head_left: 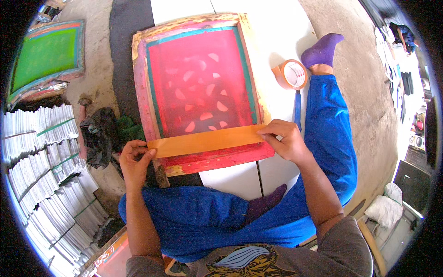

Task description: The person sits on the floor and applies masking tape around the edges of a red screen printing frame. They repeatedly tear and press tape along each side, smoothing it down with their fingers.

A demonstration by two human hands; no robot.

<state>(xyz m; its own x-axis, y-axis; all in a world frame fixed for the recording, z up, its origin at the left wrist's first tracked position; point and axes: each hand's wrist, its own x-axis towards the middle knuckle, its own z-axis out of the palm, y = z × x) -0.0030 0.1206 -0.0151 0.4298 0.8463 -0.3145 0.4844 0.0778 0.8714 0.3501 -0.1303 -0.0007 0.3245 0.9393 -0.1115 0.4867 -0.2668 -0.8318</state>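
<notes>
The person sits cross-legged in blue trousers and purple socks, the printing screen (pixel 200 87) lying in front of the knees on white boards (pixel 272 32). A strip of orange-brown tape (pixel 207 141) stretches across the near edge of the screen's red mesh, just inside the wooden frame. The left hand (pixel 134 162) pinches the tape's left end at the frame's near-left corner, its grip narrow on the strip. The right hand (pixel 285 141) presses the tape's right end with fingertips flat, near the frame's near-right corner. Right of the screen a roll of orange tape (pixel 291 74) lies on the boards beside a blue-handled tool (pixel 297 108). Left of the screen lie dark rags (pixel 99 134) and stacked white sheets (pixel 44 152). Farther left leans a green-meshed screen (pixel 46 57).
</notes>
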